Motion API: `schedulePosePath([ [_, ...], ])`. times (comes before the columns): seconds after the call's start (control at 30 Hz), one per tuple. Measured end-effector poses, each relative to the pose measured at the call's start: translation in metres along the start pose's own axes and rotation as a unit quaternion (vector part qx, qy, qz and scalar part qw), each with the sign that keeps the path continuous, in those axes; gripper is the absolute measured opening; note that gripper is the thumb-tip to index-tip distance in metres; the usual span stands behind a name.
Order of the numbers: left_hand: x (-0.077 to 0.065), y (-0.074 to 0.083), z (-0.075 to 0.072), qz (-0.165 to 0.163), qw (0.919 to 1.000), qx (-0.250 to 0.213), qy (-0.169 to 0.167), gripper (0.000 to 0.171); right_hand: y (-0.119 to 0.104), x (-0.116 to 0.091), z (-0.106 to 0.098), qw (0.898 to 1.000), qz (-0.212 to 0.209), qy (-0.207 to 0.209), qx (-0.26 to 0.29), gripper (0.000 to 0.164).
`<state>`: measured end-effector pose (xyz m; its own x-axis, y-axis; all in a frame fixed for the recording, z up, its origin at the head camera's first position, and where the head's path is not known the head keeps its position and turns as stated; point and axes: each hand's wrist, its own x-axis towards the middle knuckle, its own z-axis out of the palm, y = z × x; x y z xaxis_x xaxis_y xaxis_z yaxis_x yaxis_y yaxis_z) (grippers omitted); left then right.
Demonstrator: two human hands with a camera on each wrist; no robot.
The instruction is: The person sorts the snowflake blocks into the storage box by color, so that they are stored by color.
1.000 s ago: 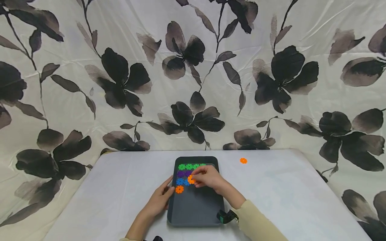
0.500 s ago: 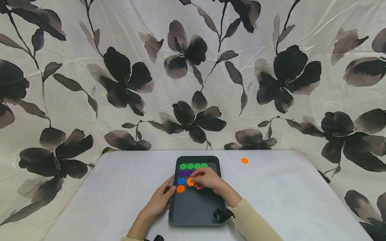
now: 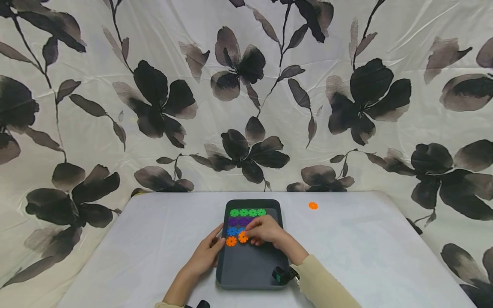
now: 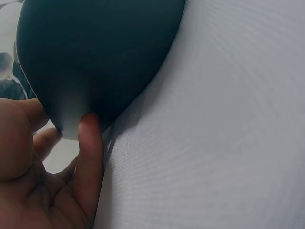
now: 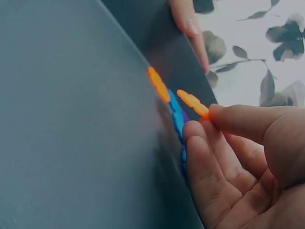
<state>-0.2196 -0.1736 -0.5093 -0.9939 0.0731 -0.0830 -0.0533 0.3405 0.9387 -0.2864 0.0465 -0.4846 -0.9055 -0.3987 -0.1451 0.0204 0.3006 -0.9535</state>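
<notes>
A dark grey tray point(image 3: 250, 267) lies on the white table, and my left hand point(image 3: 202, 256) grips its left side. The left wrist view shows the thumb point(image 4: 90, 157) against the tray wall. Over the tray, my right hand point(image 3: 267, 231) pinches an orange flower-shaped disc point(image 3: 242, 237) between thumb and fingertips. That disc is tilted and raised off the floor in the right wrist view. Left of it, another orange disc point(image 3: 231, 241) lies flat. Above sit rows of blue discs point(image 3: 232, 231), purple discs point(image 3: 233, 221) and green discs point(image 3: 244, 212); my right hand partly covers the blue and purple ones.
One loose orange disc point(image 3: 313, 205) lies on the table point(image 3: 346, 239) beyond the tray's right side. A floral cloth point(image 3: 246, 107) hangs behind the table's far edge. A dark wrist device point(image 3: 283, 275) overlaps the tray's lower right rim.
My right hand has moved the pinched orange disc slightly left and nearer to me, from over the blue row to beside the first orange disc. The left hand keeps its grip on the tray.
</notes>
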Motion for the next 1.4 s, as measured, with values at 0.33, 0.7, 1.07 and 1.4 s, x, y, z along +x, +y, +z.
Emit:
schedulePosePath([
  [0.33, -0.0001, -0.0015, -0.0008, 0.008, 0.9999, -0.004, -0.004, 0.052, 0.0032, 0.0013, 0.0075, 1.000, 0.014, 0.010, -0.008, 0.009],
  [0.7, 0.0018, -0.0032, -0.0013, 0.007, 1.0000, 0.003, -0.003, 0.051, 0.0040, 0.0008, 0.0084, 1.000, 0.012, 0.013, -0.015, 0.010],
  [1.07, 0.0014, -0.0045, -0.0012, 0.005, 1.0000, -0.001, -0.004, 0.052, 0.0063, 0.0015, 0.0094, 0.999, 0.011, 0.012, -0.042, 0.005],
  [1.4, 0.0016, -0.0054, -0.0016, 0.008, 1.0000, -0.002, -0.006, 0.052, 0.0077, 0.0017, 0.0108, 0.999, 0.011, 0.009, -0.042, 0.003],
])
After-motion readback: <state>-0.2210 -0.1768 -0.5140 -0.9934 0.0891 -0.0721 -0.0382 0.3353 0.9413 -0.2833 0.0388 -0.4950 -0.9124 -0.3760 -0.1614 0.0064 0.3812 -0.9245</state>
